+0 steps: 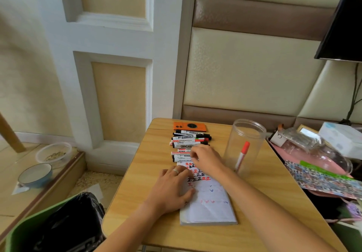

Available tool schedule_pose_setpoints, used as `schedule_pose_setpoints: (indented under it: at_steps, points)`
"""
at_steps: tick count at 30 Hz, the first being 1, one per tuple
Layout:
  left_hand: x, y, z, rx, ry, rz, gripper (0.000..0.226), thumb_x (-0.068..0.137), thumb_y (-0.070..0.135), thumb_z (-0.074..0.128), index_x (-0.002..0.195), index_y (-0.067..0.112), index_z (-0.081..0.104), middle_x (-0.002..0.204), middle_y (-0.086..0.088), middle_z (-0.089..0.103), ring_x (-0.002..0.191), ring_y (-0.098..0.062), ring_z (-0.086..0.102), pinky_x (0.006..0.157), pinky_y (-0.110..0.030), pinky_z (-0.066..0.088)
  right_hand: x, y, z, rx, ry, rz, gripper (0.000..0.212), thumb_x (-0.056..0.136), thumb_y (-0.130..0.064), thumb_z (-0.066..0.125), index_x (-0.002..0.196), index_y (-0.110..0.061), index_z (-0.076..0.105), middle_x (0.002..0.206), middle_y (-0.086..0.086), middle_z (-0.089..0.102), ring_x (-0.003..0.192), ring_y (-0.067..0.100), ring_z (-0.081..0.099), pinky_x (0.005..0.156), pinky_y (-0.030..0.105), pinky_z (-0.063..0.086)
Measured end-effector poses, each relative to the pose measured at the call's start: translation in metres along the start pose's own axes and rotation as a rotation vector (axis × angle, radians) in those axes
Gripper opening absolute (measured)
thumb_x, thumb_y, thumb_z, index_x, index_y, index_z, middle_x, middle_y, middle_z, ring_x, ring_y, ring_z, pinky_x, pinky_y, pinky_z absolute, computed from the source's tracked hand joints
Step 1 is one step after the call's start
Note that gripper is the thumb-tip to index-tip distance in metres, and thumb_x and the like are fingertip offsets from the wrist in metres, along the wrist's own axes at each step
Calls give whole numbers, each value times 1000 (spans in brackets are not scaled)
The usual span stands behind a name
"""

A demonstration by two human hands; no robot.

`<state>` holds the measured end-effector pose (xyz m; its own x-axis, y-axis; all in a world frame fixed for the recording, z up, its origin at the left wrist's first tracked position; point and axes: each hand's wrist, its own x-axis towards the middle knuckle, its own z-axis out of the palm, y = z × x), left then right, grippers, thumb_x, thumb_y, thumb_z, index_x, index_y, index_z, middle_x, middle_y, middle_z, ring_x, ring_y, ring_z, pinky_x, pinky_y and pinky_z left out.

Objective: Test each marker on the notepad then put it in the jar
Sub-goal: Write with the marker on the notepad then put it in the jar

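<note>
**Picking the Next Marker**

The left hand (172, 189) lies flat with straight fingers on the white paper notepad (207, 202), holding it down on the light wooden tabletop (254, 222). The page already has red, black and blue marks on it.

The right hand (205, 158) reaches to the row of white markers with black and red caps (191, 140), which lie side by side just past the top of the notepad. Its fingers are curled at the nearest markers, but I cannot tell if it has hold of one yet.

The tall clear plastic jar (244, 144) stands to the right of the row, near the right hand. One white marker with a red cap (242, 156) leans inside it, so one looks done and many are left.

The markers look light, hard and smooth. They are round, so they may roll. It seems best to pinch one around the middle. The jar looks light too and could tip if bumped.
</note>
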<state>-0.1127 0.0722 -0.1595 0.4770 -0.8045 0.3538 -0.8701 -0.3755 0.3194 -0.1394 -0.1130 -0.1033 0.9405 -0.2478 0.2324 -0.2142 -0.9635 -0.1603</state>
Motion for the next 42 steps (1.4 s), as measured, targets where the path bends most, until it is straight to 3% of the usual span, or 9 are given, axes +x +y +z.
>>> schedule_pose_setpoints:
  at_steps: [9, 16, 19, 23, 26, 32, 37, 39, 42]
  points:
    - [0, 1, 0, -25, 16, 7, 46, 90, 62, 43, 127, 36, 52, 134, 12, 49, 126, -8, 41, 105, -32, 28, 23, -1, -10, -35, -232, -53, 8, 91, -15, 70, 95, -21, 68, 97, -6, 63, 85, 11, 60, 73, 27, 51]
    - [0, 0, 1, -19, 34, 11, 46, 87, 63, 47, 124, 36, 53, 132, 13, 51, 125, -9, 42, 106, -32, 28, 17, -2, -16, -69, -158, -121, 14, 85, -22, 68, 95, -24, 58, 98, -7, 58, 88, 15, 57, 67, 26, 43]
    - [0, 0, 0, -27, 61, 19, 46, 86, 63, 49, 123, 35, 55, 129, 12, 51, 126, -9, 42, 106, -31, 28, 2, -1, -27, 102, -20, -120, 18, 87, -19, 66, 100, -25, 55, 91, -12, 53, 82, 12, 57, 65, 24, 46]
    - [1, 0, 1, -20, 88, 18, 47, 84, 63, 53, 122, 35, 56, 124, 12, 50, 122, -10, 42, 104, -33, 30, -32, 2, -34, 326, 198, -135, 22, 85, -19, 64, 106, -21, 66, 87, -14, 52, 78, 7, 53, 66, 27, 48]
    - [1, 1, 0, -29, 110, 9, 44, 84, 62, 55, 118, 34, 56, 119, 13, 49, 117, -10, 43, 99, -32, 32, -59, 3, -24, 610, 236, -46, 11, 89, -18, 68, 99, -21, 66, 86, -9, 66, 78, 13, 63, 67, 31, 55]
    - [5, 9, -3, -90, 131, 34, 31, 97, 52, 43, 116, 31, 56, 113, 15, 49, 113, -7, 43, 93, -31, 36, -84, 5, -4, 1283, 217, 245, 15, 94, -1, 68, 106, -10, 67, 94, 5, 78, 83, 16, 73, 67, 27, 58]
    - [9, 5, 4, -50, 144, -31, 33, 102, 45, 29, 108, 25, 55, 104, 9, 56, 101, -16, 50, 82, -37, 40, -93, 18, -4, 1359, 216, 236, 16, 91, 3, 71, 101, -7, 66, 96, 8, 77, 89, 18, 73, 73, 25, 57]
    - [11, 3, 4, -10, 165, -29, 31, 104, 42, 28, 106, 25, 54, 103, 8, 58, 97, -17, 50, 79, -37, 40, -95, 24, -8, 1353, 215, 182, 17, 87, -7, 75, 101, -6, 66, 94, 5, 75, 90, 16, 71, 79, 26, 57]
    - [15, 5, -4, 15, 180, -21, 25, 104, 37, 29, 100, 26, 50, 96, 8, 59, 89, -18, 48, 75, -37, 39, -96, 32, -14, 1303, 200, 128, 10, 85, -19, 70, 93, -14, 67, 81, -3, 71, 78, 12, 67, 75, 24, 54]
